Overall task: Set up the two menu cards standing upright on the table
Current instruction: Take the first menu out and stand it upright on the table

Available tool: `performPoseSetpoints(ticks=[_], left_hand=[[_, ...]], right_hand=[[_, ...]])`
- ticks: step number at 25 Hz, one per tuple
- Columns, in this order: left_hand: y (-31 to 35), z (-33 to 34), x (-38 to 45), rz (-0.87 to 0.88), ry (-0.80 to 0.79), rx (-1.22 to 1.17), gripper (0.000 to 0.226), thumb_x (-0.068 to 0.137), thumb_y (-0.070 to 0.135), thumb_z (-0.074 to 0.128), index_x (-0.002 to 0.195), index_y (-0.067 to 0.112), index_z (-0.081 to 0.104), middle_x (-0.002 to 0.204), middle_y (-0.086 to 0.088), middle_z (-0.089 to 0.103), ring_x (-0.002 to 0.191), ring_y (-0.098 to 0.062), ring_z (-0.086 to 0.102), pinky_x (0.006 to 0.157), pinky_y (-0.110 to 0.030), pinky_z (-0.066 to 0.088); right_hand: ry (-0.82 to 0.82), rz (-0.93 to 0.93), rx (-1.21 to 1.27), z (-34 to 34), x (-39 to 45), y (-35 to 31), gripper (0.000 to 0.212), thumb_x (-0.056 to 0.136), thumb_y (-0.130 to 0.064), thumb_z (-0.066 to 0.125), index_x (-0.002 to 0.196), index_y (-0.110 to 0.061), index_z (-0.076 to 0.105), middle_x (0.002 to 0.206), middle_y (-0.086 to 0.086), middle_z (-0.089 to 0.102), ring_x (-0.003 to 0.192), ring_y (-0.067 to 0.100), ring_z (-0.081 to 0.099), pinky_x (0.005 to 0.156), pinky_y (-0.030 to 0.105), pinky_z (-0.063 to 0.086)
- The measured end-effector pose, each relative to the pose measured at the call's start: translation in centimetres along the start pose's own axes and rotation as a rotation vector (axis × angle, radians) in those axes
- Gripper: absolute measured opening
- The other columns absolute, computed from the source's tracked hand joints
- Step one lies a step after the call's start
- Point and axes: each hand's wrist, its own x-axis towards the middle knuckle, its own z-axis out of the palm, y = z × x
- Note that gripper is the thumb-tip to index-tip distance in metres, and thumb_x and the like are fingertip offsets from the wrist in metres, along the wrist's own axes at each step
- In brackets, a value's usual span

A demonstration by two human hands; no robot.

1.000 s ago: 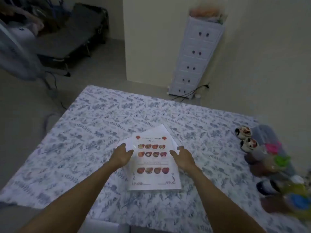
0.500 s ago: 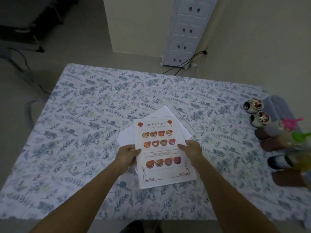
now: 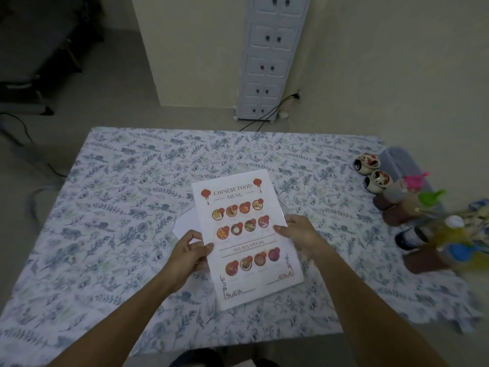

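Two bare forearms (no sleeves showing), left hand (image 3: 191,250), right hand (image 3: 299,231)

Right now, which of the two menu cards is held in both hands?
The printed card headed "Chinese Food Menu": the left hand and right hand grip its side edges. The other sheet lies on the tablecloth beneath it, only a plain white corner showing.

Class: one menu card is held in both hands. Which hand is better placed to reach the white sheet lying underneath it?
Left. The left hand rests right beside the white sheet; the right hand is across the menu card.
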Motion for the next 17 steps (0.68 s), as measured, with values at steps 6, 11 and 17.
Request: performPoseSetpoints(ticks=[6, 11, 17], left_hand=[[0.8, 7.4, 0.5, 0.210, -0.009, 0.122, 0.019, 0.087, 0.009, 0.067, 0.083, 0.008, 0.048, 0.080, -0.005, 0.076, 0.088, -0.029, 0.073, 0.072, -0.034, 0.061], [0.8, 16.4, 2.9, 0.362, 0.078, 0.381, 0.027, 0.088, 0.022, 0.066, 0.088, 0.002, 0.048, 0.104, -0.006, 0.073, 0.092, -0.024, 0.070, 0.076, -0.041, 0.062], [1.4, 24.4, 6.8, 0.393, 0.135, 0.373, 0.022, 0.084, 0.018, 0.070, 0.075, 0.010, 0.051, 0.098, -0.013, 0.073, 0.090, -0.030, 0.069, 0.068, -0.037, 0.058]], right_hand=[[0.069, -0.184, 0.004, -8.2, -1.8, 0.6, 0.032, 0.081, -0.001, 0.072, 0.109, 0.003, 0.057, 0.098, 0.011, 0.067, 0.088, 0.024, 0.066, 0.066, 0.028, 0.055], [0.222, -0.324, 0.009, -15.9, -1.4, 2.3, 0.035, 0.078, 0.009, 0.069, 0.111, -0.002, 0.066, 0.103, 0.017, 0.071, 0.099, 0.034, 0.068, 0.081, 0.041, 0.060], [0.353, -0.357, 0.020, -22.4, 1.7, 3.3, 0.032, 0.078, 0.007, 0.070, 0.110, 0.001, 0.067, 0.108, 0.017, 0.070, 0.090, 0.024, 0.066, 0.083, 0.028, 0.059]])
